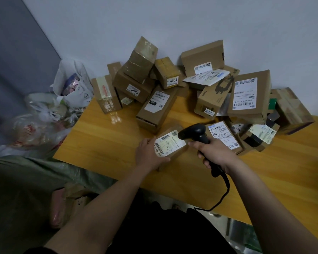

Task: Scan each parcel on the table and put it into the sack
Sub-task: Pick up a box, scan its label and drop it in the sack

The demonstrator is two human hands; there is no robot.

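Most parcels (173, 85) remain heaped along the surface's (106, 143) far edge, unscanned, while the left hand (149, 154) grips one small labelled box (170, 145) mid-surface, the right hand's (215, 153) fingers wrap the scanner (193, 133), and the sack (44, 173) waits beyond the left edge.

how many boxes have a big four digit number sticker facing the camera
2: the 4003 box high in the pile's middle, and the 8093 box left of and below it. Other stickers may be hidden.

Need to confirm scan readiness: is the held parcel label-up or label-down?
Label-up. The parcel's white barcode label faces the camera, left hand steadying it, scanner aimed at it.
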